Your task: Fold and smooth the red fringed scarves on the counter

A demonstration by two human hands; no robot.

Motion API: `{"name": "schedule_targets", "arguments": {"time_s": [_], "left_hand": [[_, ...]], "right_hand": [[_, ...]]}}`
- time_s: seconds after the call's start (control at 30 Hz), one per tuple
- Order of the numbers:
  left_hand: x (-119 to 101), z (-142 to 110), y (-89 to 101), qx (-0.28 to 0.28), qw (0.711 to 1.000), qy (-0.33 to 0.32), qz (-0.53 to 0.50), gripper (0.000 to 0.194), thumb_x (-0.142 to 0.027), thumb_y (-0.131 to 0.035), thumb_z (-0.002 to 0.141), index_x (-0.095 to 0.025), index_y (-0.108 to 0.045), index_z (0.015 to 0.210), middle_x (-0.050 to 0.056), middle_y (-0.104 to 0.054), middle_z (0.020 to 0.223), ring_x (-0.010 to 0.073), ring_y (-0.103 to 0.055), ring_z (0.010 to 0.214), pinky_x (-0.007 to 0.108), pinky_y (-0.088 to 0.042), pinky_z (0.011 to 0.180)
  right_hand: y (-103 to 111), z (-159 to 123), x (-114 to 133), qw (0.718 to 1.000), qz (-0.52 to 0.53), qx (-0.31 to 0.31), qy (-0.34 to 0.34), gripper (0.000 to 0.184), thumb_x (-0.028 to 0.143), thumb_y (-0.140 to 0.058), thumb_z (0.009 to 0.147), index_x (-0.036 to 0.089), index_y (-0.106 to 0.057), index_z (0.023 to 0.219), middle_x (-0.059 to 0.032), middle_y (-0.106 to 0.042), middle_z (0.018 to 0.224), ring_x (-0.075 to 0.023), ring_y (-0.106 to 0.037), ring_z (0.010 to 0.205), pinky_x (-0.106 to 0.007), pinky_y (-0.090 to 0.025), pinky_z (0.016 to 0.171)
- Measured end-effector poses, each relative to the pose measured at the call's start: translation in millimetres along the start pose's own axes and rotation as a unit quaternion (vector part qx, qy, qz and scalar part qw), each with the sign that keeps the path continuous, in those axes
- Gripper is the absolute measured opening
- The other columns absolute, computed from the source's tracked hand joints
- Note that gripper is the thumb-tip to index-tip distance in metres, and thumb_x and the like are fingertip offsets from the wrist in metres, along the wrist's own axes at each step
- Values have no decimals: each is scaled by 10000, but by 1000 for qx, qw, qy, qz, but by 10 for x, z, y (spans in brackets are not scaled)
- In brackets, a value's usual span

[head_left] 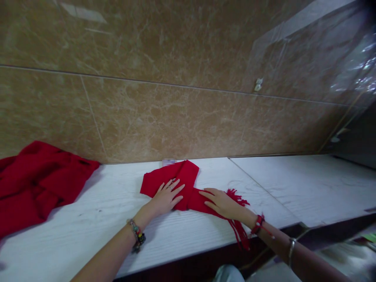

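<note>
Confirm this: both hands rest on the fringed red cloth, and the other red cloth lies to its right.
Wrong side: in the head view the other red cloth lies left of the fringed red cloth, on which the left hand and right hand do rest.

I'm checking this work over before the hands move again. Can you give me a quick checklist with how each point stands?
1. Left hand resting on the folded part of the red fringed cloth: ok.
2. Right hand on the narrower part, near the fringe: ok.
3. All fringe strands on the white counter: not ok, some reach past its front edge.
4. Other red cloth apart from this one: ok, off to the left.
5. Underside free of creases: cannot tell, hidden.
</note>
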State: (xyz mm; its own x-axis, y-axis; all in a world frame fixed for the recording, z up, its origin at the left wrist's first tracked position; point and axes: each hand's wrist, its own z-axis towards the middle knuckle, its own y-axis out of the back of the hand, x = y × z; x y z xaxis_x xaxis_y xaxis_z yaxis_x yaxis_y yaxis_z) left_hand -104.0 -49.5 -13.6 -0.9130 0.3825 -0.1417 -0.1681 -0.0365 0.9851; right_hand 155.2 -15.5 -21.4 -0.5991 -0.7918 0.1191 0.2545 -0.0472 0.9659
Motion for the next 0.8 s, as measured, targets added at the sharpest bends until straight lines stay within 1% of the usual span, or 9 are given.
{"name": "schedule_targets", "arguments": {"time_s": [0.1,0.23,0.37,0.43,0.5,0.57,0.63,0.7,0.8], "left_hand": [[22,0,2,7,1000,2,-7,459,-453,-244,884,-352,-217,1330,5,-155,1440,257,-114,1307,523,-164,1009],[51,-20,-28,7,1000,1,-8,471,-461,-241,881,-341,-211,1335,23,-136,1443,277,-112,1304,530,-182,1000],[1,-38,-7,-45,999,-10,23,451,-427,-272,883,-311,-284,1319,43,-154,1440,290,-98,1304,525,-155,1009],[-52,-49,39,-69,996,-50,37,434,-404,-279,886,-291,-330,1301,49,-148,1442,267,-77,1310,494,-123,1028],[-94,-61,82,-61,992,-108,35,448,-438,-290,876,-296,-331,1299,43,-150,1442,243,-70,1314,468,-110,1039],[-109,-66,99,-27,990,-140,22,502,-512,-305,848,-320,-292,1312,35,-176,1436,239,-84,1314,478,-117,1035],[-96,-60,87,2,990,-137,11,556,-567,-316,819,-336,-257,1321,32,-200,1430,246,-101,1311,502,-128,1023],[-69,-45,61,16,992,-129,6,575,-582,-321,809,-341,-242,1324,31,-196,1430,247,-108,1310,508,-137,1018],[-37,-23,33,22,992,-120,0,577,-594,-320,802,-346,-257,1319,25,-192,1431,252,-113,1309,508,-133,1018]], "right_hand": [[53,58,-74,1000,-2,8,-7,390,333,-365,881,255,-418,1260,-95,-527,1048,-180,-522,913,-327,-417,824],[112,-28,-279,998,-45,32,-6,399,385,-351,879,291,-413,1262,-80,-501,999,-156,-535,797,-315,-422,767],[269,-215,-428,993,-113,21,-32,403,384,-391,860,256,-442,1239,-129,-458,1163,-241,-474,989,-407,-395,803],[357,-263,-357,992,-121,-19,-38,435,366,-444,834,210,-430,1240,-151,-385,1262,-274,-385,1109,-448,-353,862],[405,-265,-204,995,-91,-35,-16,483,336,-506,796,174,-406,1240,-146,-387,1262,-253,-355,1139,-414,-336,901],[403,-243,-55,998,-64,6,28,446,256,-558,748,174,-452,1173,-109,-466,1172,-213,-420,1065,-356,-360,886],[373,-238,-7,994,-75,55,50,366,133,-551,712,174,-508,1074,-84,-517,1074,-191,-469,977,-322,-385,843],[350,-286,-109,990,-110,83,38,322,41,-493,708,165,-537,1002,-83,-534,1017,-183,-489,925,-308,-399,805],[380,-487,-483,982,-157,105,12,301,9,-419,745,164,-557,964,-87,-545,979,-174,-507,884,-305,-406,779]]}}
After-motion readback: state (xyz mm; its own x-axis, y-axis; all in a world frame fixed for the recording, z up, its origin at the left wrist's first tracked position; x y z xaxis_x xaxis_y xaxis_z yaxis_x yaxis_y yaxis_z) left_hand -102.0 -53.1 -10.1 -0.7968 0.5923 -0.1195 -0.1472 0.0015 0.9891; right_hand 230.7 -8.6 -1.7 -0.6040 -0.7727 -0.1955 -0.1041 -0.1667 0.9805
